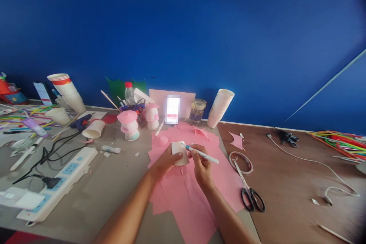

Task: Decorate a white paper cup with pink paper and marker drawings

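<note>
Blue wall (183,45) rose behind the table (286,198), whose back edge carried a leaning stack of paper cups (220,108), a glass jar (197,112) and two small cups topped with pink, the nearer one (130,126) set left of the farther (152,117). Pink paper (197,202) spread from near that edge towards the front. Above it, around the table's middle, the left hand (168,161) gripped a white cup (177,149), its thumb pressed to the side. Fingers of the right hand (202,167) were closed around a white pen (206,156), the tip at the cup's upper part; whether it touched could not be told. Scissors (248,186) and a tape roll (251,167) lay by the sheet's right edge.

Drawing or marking on the cup looked like the step in hand. Judging by that pose, the next move called for a steady left hold, gentle enough not to dent the wall, and a light, controlled stroke from the right.
</note>
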{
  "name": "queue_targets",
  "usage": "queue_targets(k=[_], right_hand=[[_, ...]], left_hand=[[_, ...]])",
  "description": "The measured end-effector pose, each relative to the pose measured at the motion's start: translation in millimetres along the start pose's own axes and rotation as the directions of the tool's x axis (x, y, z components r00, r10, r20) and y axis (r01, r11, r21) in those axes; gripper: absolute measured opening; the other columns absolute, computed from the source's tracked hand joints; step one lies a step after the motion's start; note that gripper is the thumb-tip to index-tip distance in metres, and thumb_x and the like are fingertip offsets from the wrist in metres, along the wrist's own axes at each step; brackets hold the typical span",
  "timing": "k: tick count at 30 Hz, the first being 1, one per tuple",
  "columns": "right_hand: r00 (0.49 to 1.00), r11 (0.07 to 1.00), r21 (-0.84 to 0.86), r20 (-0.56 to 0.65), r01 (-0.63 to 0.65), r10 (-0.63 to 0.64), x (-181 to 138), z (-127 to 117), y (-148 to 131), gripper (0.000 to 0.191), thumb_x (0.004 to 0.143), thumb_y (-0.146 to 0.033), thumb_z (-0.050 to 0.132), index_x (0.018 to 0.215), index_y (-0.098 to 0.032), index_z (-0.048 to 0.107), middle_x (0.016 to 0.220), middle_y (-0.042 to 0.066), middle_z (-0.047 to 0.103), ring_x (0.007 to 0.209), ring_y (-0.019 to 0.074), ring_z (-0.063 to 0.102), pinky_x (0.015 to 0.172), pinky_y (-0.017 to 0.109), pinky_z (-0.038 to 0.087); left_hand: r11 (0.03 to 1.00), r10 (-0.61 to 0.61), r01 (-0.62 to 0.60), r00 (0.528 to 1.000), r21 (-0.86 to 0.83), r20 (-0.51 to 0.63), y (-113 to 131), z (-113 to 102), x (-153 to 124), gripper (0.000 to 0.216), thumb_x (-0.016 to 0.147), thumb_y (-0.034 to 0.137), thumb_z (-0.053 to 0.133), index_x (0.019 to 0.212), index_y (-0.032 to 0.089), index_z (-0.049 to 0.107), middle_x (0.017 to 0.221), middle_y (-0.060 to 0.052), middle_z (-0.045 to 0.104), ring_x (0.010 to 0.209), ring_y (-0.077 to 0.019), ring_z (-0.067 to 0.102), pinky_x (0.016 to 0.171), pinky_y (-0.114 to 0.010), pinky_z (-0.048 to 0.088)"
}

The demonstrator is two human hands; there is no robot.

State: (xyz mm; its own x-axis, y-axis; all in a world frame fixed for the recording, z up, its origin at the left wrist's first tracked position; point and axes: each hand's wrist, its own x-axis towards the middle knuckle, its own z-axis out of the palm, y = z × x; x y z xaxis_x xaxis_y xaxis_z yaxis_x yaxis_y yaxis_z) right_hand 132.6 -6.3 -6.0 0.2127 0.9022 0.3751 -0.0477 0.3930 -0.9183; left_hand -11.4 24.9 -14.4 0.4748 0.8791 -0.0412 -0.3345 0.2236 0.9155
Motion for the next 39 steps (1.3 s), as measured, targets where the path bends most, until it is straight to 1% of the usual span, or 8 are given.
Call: queue_targets(k=[4, 8, 18, 21, 26, 32, 35, 39], right_hand=[[1.000, 1.000, -0.001, 0.000, 0.002, -0.002, 0, 0, -1, 0.023, 0.090, -0.041, 0.055, 0.092, -0.020, 0.063, 0.079, 0.003, 0.062, 0.067, 0.0157, 0.057, 0.062, 0.029, 0.048], [1.000, 1.000, -0.002, 0.004, -0.006, 0.006, 0, 0, -1, 0.024, 0.090, -0.042, 0.055, 0.092, -0.020, 0.063, 0.079, 0.003, 0.062, 0.067, 0.0159, 0.057, 0.062, 0.030, 0.048], [1.000, 1.000, 0.018, 0.002, -0.009, 0.009, 0, 1, -3, 0.024, 0.090, -0.042, 0.055, 0.092, -0.019, 0.063, 0.075, 0.002, 0.061, 0.067, 0.0160, 0.057, 0.063, 0.030, 0.049], [1.000, 0.999, 0.035, 0.008, 0.004, -0.004, 0, 1, -2, 0.024, 0.092, -0.041, 0.052, 0.095, -0.019, 0.063, 0.074, 0.002, 0.060, 0.068, 0.0164, 0.057, 0.065, 0.031, 0.048], [0.999, 0.998, 0.035, 0.028, 0.044, -0.045, 0, 1, -2, 0.027, 0.095, -0.041, 0.047, 0.096, -0.020, 0.063, 0.076, 0.003, 0.060, 0.070, 0.0168, 0.056, 0.066, 0.032, 0.048], [0.999, 0.999, 0.032, 0.022, 0.033, -0.034, -1, 0, -1, 0.023, 0.094, -0.040, 0.051, 0.098, -0.020, 0.062, 0.075, 0.002, 0.061, 0.070, 0.0171, 0.057, 0.066, 0.032, 0.048], [0.999, 1.000, 0.020, 0.024, 0.020, -0.021, -1, 0, -2, 0.024, 0.093, -0.040, 0.052, 0.099, -0.020, 0.062, 0.075, 0.002, 0.061, 0.070, 0.0174, 0.058, 0.067, 0.032, 0.049], [1.000, 1.000, -0.002, 0.018, 0.012, -0.012, -1, 0, -4, 0.022, 0.091, -0.040, 0.053, 0.097, -0.020, 0.061, 0.076, 0.002, 0.062, 0.071, 0.0177, 0.059, 0.067, 0.032, 0.049]], left_hand=[[1.000, -0.008, 0.008, 1.000, 0.000, -0.015, -1, -1, 1, 0.045, 0.071, 0.043, 0.078, 0.103, 0.016, 0.060, 0.097, -0.009, 0.062, 0.090, -0.0215, 0.058, 0.074, -0.031, 0.047], [1.000, 0.002, -0.002, 1.000, 0.000, 0.002, -1, -1, 1, 0.044, 0.072, 0.043, 0.077, 0.103, 0.016, 0.060, 0.096, -0.009, 0.061, 0.089, -0.0212, 0.058, 0.074, -0.031, 0.048], [1.000, -0.005, 0.005, 1.000, 0.002, 0.017, 7, 6, -3, 0.044, 0.072, 0.046, 0.076, 0.102, 0.016, 0.062, 0.096, -0.009, 0.061, 0.088, -0.0208, 0.058, 0.074, -0.030, 0.048], [1.000, 0.000, 0.001, 1.000, -0.005, 0.026, 10, 8, -3, 0.044, 0.073, 0.045, 0.076, 0.103, 0.016, 0.061, 0.096, -0.009, 0.061, 0.089, -0.0202, 0.057, 0.076, -0.030, 0.048], [1.000, 0.022, -0.021, 0.999, -0.015, 0.043, 14, 12, -4, 0.042, 0.072, 0.045, 0.077, 0.099, 0.016, 0.062, 0.092, -0.007, 0.061, 0.085, -0.0186, 0.057, 0.074, -0.028, 0.047], [0.999, 0.017, -0.016, 0.999, -0.035, 0.032, 11, 10, -3, 0.041, 0.072, 0.042, 0.078, 0.099, 0.015, 0.063, 0.096, -0.009, 0.062, 0.089, -0.0202, 0.058, 0.078, -0.030, 0.048], [0.999, 0.016, -0.016, 1.000, -0.045, 0.013, 8, 9, -2, 0.044, 0.071, 0.041, 0.079, 0.102, 0.015, 0.063, 0.098, -0.010, 0.063, 0.092, -0.0219, 0.059, 0.079, -0.032, 0.048], [0.998, 0.025, -0.024, 0.999, -0.057, 0.021, 7, 8, -1, 0.046, 0.068, 0.042, 0.081, 0.102, 0.015, 0.063, 0.096, -0.009, 0.064, 0.092, -0.0229, 0.060, 0.080, -0.033, 0.048]])
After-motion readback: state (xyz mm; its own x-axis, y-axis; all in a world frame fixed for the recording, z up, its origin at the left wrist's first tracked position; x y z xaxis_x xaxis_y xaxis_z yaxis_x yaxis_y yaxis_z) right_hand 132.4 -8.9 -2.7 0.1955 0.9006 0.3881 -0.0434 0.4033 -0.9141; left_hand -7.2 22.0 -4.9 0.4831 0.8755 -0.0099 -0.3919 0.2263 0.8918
